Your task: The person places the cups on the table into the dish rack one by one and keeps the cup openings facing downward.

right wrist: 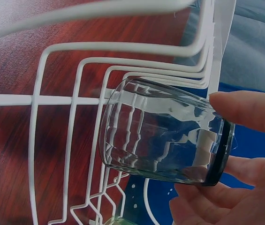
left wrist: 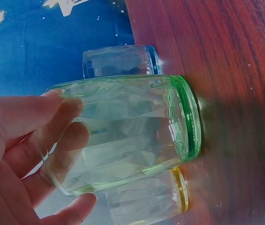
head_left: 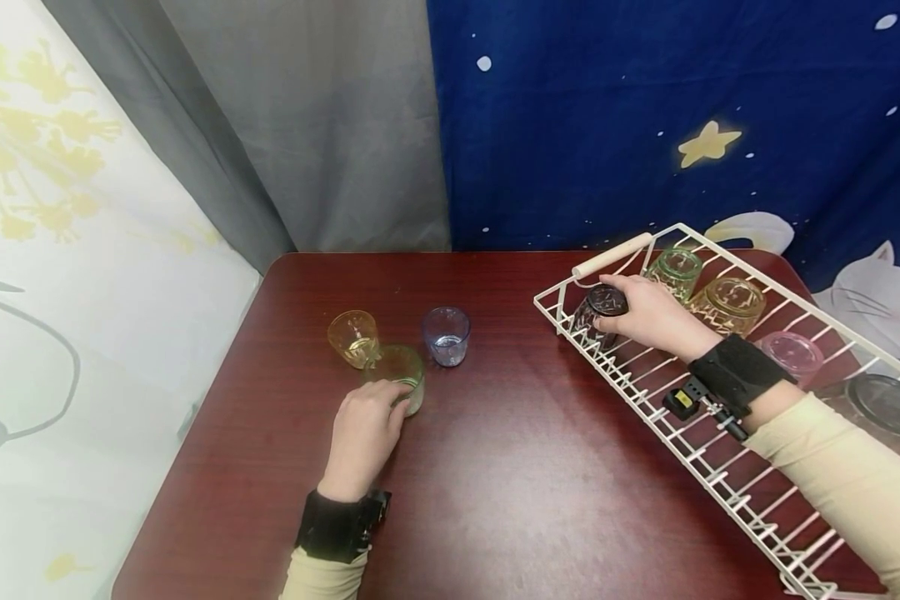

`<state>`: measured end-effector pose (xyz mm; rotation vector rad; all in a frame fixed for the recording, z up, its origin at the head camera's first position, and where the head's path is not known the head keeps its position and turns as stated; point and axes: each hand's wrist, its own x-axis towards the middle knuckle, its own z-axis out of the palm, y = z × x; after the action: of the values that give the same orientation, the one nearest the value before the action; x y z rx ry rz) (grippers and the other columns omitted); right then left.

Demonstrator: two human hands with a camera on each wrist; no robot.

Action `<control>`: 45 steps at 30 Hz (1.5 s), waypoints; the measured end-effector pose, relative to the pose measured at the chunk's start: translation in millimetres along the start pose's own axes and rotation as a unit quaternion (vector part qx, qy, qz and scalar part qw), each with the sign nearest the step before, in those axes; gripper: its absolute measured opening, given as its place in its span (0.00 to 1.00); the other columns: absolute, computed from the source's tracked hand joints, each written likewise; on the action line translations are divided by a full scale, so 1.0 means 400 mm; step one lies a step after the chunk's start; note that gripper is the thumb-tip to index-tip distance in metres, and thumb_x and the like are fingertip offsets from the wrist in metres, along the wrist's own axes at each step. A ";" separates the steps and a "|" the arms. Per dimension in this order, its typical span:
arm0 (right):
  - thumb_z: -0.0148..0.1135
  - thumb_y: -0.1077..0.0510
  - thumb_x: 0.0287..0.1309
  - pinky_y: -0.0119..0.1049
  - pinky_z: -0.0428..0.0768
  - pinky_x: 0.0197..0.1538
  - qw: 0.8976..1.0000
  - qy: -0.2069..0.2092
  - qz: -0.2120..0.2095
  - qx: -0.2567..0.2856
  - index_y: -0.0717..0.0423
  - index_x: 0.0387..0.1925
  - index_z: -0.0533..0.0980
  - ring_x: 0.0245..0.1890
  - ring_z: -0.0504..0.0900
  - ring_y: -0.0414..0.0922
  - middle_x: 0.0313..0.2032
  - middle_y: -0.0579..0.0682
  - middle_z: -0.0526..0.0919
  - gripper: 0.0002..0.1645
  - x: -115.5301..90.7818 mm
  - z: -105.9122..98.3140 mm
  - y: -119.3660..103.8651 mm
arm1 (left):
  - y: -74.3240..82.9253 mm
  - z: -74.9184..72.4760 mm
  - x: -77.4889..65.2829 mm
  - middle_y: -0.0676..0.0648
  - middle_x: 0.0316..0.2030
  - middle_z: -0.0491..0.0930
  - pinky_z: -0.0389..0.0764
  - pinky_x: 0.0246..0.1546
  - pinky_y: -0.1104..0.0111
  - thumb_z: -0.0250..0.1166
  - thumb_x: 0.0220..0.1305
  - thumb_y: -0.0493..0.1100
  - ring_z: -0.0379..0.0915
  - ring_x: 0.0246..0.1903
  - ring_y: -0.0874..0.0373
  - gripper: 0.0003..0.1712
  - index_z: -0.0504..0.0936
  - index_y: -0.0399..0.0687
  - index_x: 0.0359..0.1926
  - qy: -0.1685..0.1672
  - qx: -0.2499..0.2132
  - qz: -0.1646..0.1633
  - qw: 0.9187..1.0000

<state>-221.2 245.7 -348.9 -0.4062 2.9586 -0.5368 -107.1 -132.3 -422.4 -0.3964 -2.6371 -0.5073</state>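
Observation:
My left hand holds a green glass near its rim, thumb and fingers around it. The glass is upright, low over or on the table. Beside it stand a yellow glass and a blue glass, both upright. On the right, my right hand grips a dark grey glass by its base. That glass is upside down at the far left corner of a white wire rack, its mouth toward the wires.
Upside down in the rack stand another green glass, an amber glass, a pink glass and a large clear grey glass. The rack has a pale handle. Curtains hang behind the dark red table.

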 end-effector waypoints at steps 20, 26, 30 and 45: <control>0.68 0.49 0.52 0.62 0.68 0.62 0.999 0.012 0.009 0.033 0.65 0.69 0.60 0.62 0.69 0.69 0.63 0.73 0.69 0.48 -0.018 -0.024 -0.010 | 0.003 -0.008 0.005 0.50 0.34 0.86 0.74 0.61 0.52 0.69 0.57 0.36 0.83 0.39 0.53 0.08 0.85 0.49 0.39 0.055 -0.006 -0.005 0.998; 0.67 0.51 0.54 0.65 0.63 0.65 0.998 0.044 -0.003 0.034 0.62 0.69 0.60 0.67 0.62 0.68 0.67 0.70 0.64 0.46 -0.036 -0.045 -0.048 | 0.011 -0.022 0.017 0.48 0.33 0.85 0.79 0.54 0.58 0.68 0.58 0.36 0.82 0.38 0.51 0.07 0.84 0.46 0.39 0.105 -0.030 0.000 0.994; 0.66 0.52 0.55 0.63 0.64 0.66 0.996 0.074 -0.025 0.043 0.60 0.69 0.62 0.67 0.64 0.65 0.67 0.66 0.67 0.42 -0.052 -0.054 -0.085 | 0.018 -0.032 0.028 0.47 0.32 0.84 0.81 0.38 0.62 0.68 0.58 0.35 0.80 0.36 0.52 0.08 0.84 0.43 0.40 0.147 -0.057 -0.009 0.987; 0.65 0.46 0.59 0.51 0.74 0.60 0.981 0.108 -0.078 0.142 0.50 0.67 0.66 0.60 0.78 0.53 0.61 0.55 0.78 0.37 -0.119 -0.045 -0.228 | 0.059 -0.078 0.053 0.45 0.33 0.86 0.79 0.36 0.65 0.70 0.56 0.35 0.83 0.35 0.53 0.08 0.83 0.41 0.38 0.196 -0.198 -0.083 0.957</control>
<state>-156.3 182.8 -296.7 -0.5856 2.9977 -1.0686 -106.4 -120.1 -379.6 -0.1660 -2.1882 -1.0591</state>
